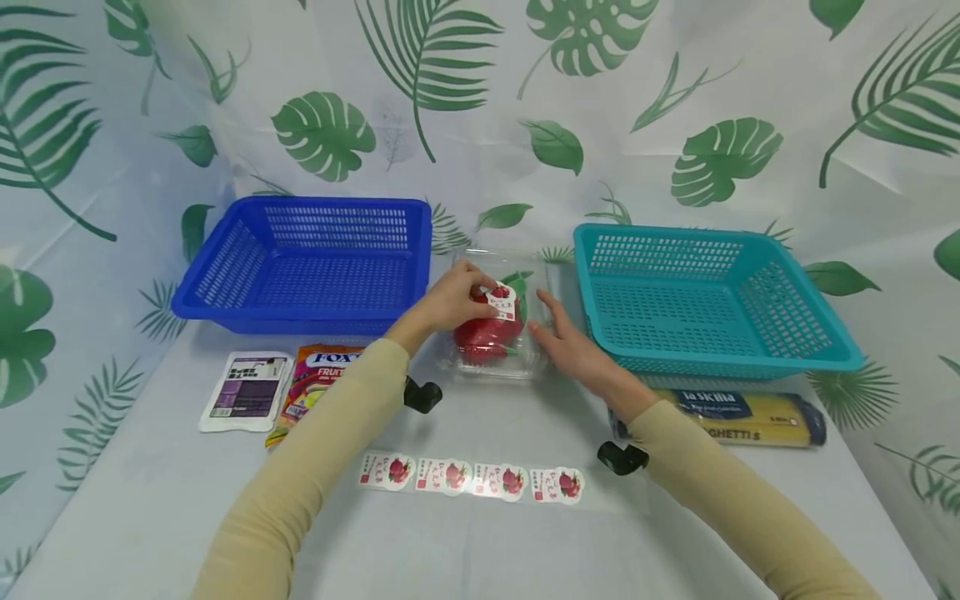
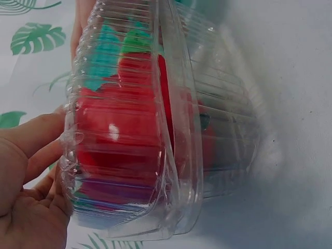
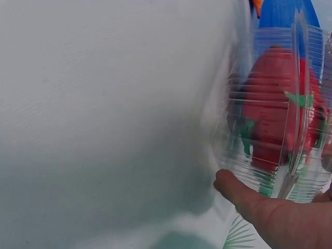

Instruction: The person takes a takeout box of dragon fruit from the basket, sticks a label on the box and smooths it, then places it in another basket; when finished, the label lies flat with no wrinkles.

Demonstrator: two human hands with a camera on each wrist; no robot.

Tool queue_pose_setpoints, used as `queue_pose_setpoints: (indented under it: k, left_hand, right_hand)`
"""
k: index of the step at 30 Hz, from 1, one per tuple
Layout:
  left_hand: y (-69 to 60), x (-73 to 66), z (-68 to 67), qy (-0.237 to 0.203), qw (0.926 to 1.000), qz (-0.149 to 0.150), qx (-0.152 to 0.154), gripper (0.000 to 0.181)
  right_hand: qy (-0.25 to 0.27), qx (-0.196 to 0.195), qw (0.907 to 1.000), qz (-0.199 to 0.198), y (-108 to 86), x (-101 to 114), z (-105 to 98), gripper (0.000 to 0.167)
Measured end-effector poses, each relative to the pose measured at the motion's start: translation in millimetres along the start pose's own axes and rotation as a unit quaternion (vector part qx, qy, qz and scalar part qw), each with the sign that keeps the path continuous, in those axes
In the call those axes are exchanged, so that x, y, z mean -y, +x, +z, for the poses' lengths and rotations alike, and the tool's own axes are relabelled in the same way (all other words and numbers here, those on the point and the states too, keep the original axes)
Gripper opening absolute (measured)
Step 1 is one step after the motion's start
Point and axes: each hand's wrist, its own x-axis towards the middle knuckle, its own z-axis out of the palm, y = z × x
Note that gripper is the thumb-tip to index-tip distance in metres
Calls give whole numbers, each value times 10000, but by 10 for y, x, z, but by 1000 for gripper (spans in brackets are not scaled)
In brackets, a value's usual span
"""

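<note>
A red dragon fruit (image 1: 480, 335) with green tips lies inside a closed clear plastic box (image 1: 491, 373). On the lid is a white sticker (image 1: 501, 302) with a red fruit print. My left hand (image 1: 452, 298) reaches over from the left, thumb and fingers apart at the sticker's left side. In the left wrist view its fingertips touch the lid, and the sticker itself cannot be made out. Spread along the box's right side is my right hand (image 1: 573, 350); the right wrist view shows its thumb (image 3: 238, 192) straight beside the ribbed wall.
Behind stand a blue basket (image 1: 330, 279) and a teal basket (image 1: 690, 312). At left lie a white-and-purple packet (image 1: 246, 392) and a Fox's candy bag (image 1: 303, 387), partly behind the sleeve. Spaghetti (image 1: 750, 419) lies at right. A sticker strip (image 1: 472, 479) lies in front.
</note>
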Motion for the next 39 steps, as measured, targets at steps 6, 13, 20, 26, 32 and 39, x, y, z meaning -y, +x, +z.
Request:
queue_pose_setpoints:
  k: [6,13,20,26,32,39]
  left_hand:
    - [-31,19,17,-169,9998,74,-74,42]
    - [-74,75,24,-421,9983,179,-365,39]
    - [-194,21,54,158,9937,301,-1065,28]
    - [-390,-23,181,-12,9913,-33,-1313,35]
    - [-568,-5,303,-387,9890,-372,-1377,45]
    - [-642,18,357,-660,9807,-889,-1614,41]
  right_hand:
    - [325,-74,9994,-104,-19,-47,11,63]
    - [686,-329,9970,-126,-38,-43,64,56]
    - [951,-398,9946,-93,-60,-57,67,54]
    - [1018,-390,9939,-135,-53,-78,59,55]
    - [1130,-369,9927,-199,-36,-84,69,54]
    - [1236,-358,9915,-208,-27,-75,84,54]
